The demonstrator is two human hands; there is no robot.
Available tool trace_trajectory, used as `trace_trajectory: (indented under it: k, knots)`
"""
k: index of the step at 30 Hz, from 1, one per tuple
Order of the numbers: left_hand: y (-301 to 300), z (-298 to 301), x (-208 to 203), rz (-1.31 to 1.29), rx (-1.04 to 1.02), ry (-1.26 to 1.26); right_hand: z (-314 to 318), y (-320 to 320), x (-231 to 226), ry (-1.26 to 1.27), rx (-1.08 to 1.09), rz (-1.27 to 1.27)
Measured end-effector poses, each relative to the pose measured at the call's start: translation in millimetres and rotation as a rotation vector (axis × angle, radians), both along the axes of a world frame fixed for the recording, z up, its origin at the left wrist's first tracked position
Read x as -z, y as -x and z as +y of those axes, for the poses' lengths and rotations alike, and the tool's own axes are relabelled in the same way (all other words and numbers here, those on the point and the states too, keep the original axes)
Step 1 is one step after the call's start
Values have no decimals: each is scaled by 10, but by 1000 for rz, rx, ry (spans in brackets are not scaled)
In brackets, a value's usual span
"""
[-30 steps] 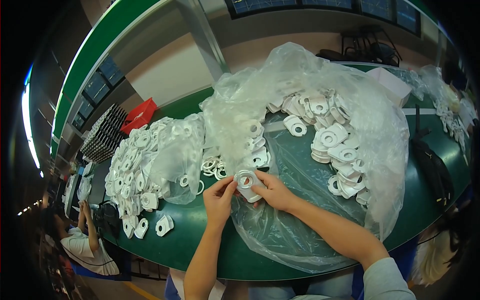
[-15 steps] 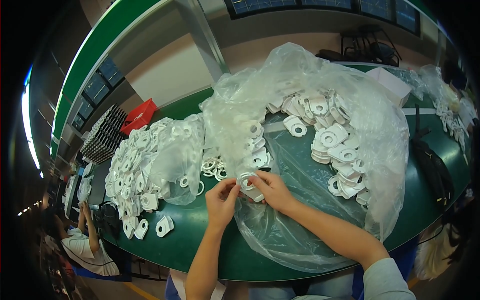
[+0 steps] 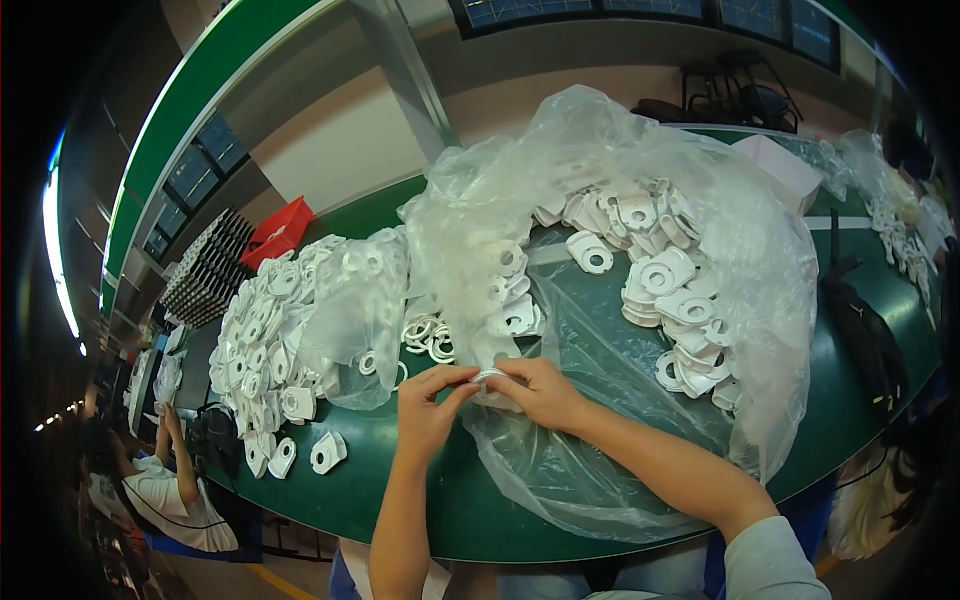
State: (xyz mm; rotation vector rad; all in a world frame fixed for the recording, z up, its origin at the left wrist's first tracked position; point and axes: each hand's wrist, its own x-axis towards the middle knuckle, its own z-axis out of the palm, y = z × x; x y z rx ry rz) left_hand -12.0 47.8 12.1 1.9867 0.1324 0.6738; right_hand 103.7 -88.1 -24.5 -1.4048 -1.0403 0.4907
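Between the fingertips of my left hand point(image 3: 427, 408) and my right hand point(image 3: 550, 394) is a white plastic part point(image 3: 488, 376), tilted nearly edge-on. Both hands are closed in a pinch, one on either side of it, and the fingers cover much of its body. Just beyond my left hand lie several loose white rings point(image 3: 437, 350). Ahead and to the right, a large clear plastic bag point(image 3: 600, 500) is spread open. Inside it is a pile of white plates with round holes point(image 3: 661, 272).
A heap of similar white parts point(image 3: 262, 350) covers the left side of the green table point(image 3: 380, 480). Behind it are a red bin point(image 3: 279, 232) and stacked trays point(image 3: 208, 268). A black strap-like item point(image 3: 862, 335) lies at right. Another person point(image 3: 180, 495) sits far left.
The white part has turned from face-up to nearly edge-on between my fingers. My left hand has shifted slightly left, and my right hand has closed in over the part.
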Motion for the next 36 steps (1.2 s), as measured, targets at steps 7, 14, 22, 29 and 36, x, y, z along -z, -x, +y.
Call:
trace_trajectory:
  k: [7, 14, 22, 29, 36]
  knots:
    - [-41, -184, 29, -21, -124, -122, 3, -13, 33, 42, 91, -16]
    - [-76, -93, 67, 136, -100, -103, 60, -51, 158, -6, 91, 88]
    - [-58, 68, 142, 190, 94, -38, 71, -51, 159, 24, 166, 19]
    - [43, 145, 165, 87, 63, -67, -2, -30, 203, 246, 117, -185]
    - [-60, -74, 247, 118, 104, -251, 77, -126, 353, -21, 143, -46]
